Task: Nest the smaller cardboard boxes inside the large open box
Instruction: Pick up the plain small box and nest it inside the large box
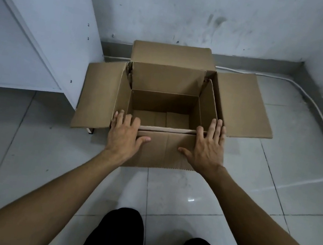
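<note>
- The left hand (125, 135) is lying flat and spread at lower centre of the frame, palm down on the near flap (164, 148), fingers reaching over the near rim at its left corner, thumb splayed inward; it is grasping nothing, only pressing.
- The right hand (208, 147) is mirroring it just right of centre, also fully spread, fingertips (217, 124) touching the right corner of the rim, thumb pointing inward along the flap; nothing is clasped in it either.
- A smaller box (164, 110) is already sitting inside the large open box (242, 106) in the middle of the frame, its walls standing just within the outer walls, its far flap upright and its floor empty.
- Whether the flap under the palms belongs to the inner or the outer box, I cannot tell.
- My judgement: the step in hand is seating the inner box, so even, downward pressure at both near corners should be keeping it from tilting or jamming against the outer walls.
- It would be wise to watch the crumpled cardboard at the far left corner, upper left of the boxes, where an edge may be catching.
- The outer side flaps are lying splayed on the tiled floor (43, 156), left and right of centre, clear of the opening.
- A white cabinet (21, 34) is standing at the left of the frame, a cable (316, 109) trailing along the wall at right.
</note>
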A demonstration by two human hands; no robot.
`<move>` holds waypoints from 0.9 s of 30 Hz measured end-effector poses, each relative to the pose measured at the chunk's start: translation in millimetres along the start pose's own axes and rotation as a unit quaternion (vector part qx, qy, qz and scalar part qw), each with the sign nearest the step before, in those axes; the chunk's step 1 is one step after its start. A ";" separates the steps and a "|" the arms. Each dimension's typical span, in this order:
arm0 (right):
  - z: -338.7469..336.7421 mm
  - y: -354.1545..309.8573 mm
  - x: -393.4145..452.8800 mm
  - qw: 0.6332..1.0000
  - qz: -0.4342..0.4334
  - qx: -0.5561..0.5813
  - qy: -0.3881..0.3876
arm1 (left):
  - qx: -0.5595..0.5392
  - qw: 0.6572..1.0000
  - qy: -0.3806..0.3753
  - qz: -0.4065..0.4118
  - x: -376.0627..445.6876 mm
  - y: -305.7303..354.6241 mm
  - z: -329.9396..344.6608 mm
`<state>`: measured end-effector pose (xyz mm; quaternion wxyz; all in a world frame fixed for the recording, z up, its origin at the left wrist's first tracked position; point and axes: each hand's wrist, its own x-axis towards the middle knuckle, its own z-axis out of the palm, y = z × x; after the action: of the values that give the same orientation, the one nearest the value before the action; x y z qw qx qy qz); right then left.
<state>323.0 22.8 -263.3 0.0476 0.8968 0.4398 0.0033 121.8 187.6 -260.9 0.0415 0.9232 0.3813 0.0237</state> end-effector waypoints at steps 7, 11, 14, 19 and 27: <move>-4.2 -5.9 49.4 1.000 0.003 0.012 -0.015 | -0.008 1.000 0.003 -0.020 41.7 -6.6 1.5; -1.1 -8.6 91.4 1.000 0.007 0.015 -0.006 | -0.002 1.000 0.014 -0.027 81.9 -9.8 5.0; 1.0 -9.7 121.9 1.000 0.008 0.023 -0.003 | -0.003 0.999 0.010 -0.032 113.4 -15.4 3.6; -8.1 -12.5 168.8 0.999 0.012 0.019 -0.033 | -0.007 0.999 -0.025 -0.036 155.8 -19.0 -7.0; -46.7 -45.9 203.5 0.988 -0.116 0.099 -0.029 | -0.141 0.989 0.029 -0.027 211.4 -23.8 -47.1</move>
<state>409.3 215.1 -228.2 -0.0291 0.8399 0.5372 -0.0715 251.2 356.4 -213.7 0.1613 0.8964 0.4000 0.1025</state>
